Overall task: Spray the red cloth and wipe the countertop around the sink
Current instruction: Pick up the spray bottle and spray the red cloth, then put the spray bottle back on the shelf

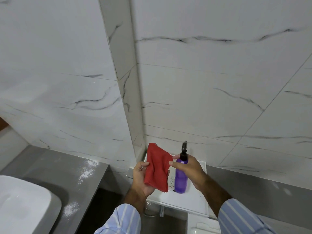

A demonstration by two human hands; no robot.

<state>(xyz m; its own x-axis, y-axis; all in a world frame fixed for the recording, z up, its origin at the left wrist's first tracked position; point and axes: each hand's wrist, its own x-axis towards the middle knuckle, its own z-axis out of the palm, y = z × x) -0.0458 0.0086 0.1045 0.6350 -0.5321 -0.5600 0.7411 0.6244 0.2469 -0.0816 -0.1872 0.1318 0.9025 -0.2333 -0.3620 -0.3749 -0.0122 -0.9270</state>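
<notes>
left hand grip holds the cloth up, soft and limp, pinched at its edge; right hand grip wraps the bottle mid-body, light, likely slick plastic.

Spray bottle: we see its purple body smeared by motion blur, so any label is unreadable; the black nozzle above the grip is blurred too, and we cannot tell which way it points.
Right hand: its palm and fingertips hide behind the bottle.
Red cloth: its lower part is covered by the left hand gripping it.
White lid: beneath both grips, largely masked by cloth, bottle and forearms; dark markings there are too small to read.
Sink: left of the grips, cut off by the frame edge.
Sleeves: cropped at the bottom edge.
</notes>
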